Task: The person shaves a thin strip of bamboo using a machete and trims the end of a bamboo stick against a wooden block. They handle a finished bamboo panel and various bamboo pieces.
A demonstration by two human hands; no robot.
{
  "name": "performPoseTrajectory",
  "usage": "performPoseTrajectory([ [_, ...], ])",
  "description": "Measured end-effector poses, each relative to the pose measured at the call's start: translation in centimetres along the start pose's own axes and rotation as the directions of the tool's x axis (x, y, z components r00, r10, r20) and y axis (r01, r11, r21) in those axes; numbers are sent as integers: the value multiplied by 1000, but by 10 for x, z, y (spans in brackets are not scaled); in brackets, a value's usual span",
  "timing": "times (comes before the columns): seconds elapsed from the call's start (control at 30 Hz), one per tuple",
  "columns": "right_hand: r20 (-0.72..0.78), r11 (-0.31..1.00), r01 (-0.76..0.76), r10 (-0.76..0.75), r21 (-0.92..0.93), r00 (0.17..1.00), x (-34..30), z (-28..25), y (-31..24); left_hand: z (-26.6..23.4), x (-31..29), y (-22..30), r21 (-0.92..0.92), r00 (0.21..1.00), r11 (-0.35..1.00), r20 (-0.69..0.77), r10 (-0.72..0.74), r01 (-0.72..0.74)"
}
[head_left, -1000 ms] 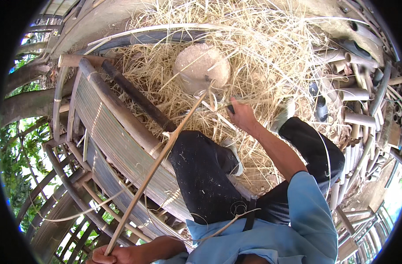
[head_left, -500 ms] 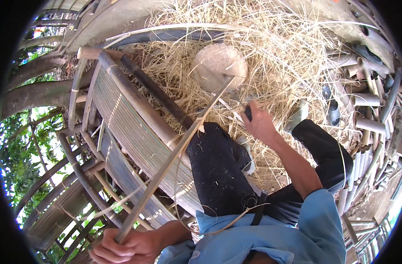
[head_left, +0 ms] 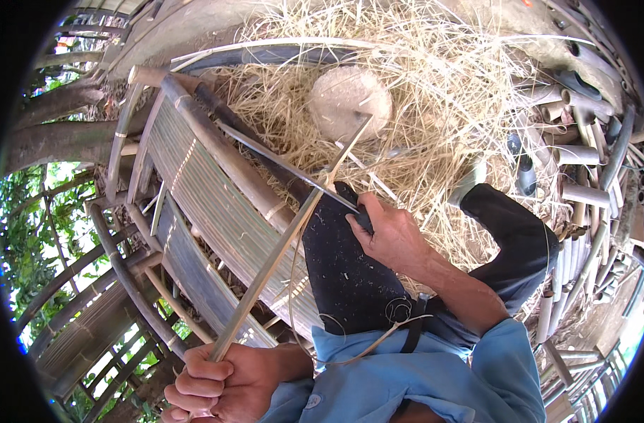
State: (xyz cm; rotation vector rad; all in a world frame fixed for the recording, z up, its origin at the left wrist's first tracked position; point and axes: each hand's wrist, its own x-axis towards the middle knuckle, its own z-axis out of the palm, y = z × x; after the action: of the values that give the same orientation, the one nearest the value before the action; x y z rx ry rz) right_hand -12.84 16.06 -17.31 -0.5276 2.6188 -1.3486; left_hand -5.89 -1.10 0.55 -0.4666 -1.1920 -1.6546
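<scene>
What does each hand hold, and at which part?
The left hand grips the near end of a bamboo strip. The right hand holds a long knife by its handle.

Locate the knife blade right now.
In the head view, the knife blade sits left of centre, held by the right hand, running up-left across the bamboo strip that the left hand grips, just below the round stone.

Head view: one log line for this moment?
left hand grips bamboo strip | right hand holds long blade across strip | strip tip near round stone | straw around
</scene>
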Motion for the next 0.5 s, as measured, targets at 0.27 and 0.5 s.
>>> performPoseTrajectory([
  [0.27, 1, 996, -50, 50, -78, 999, 26, 9, 47, 2, -3, -7, 147, 995, 987, -63, 72, -62],
  [0.5, 72, 998, 60, -58, -17, 996, 15, 15, 43, 1, -1, -4, 318, 980, 942, -130, 154, -106],
])
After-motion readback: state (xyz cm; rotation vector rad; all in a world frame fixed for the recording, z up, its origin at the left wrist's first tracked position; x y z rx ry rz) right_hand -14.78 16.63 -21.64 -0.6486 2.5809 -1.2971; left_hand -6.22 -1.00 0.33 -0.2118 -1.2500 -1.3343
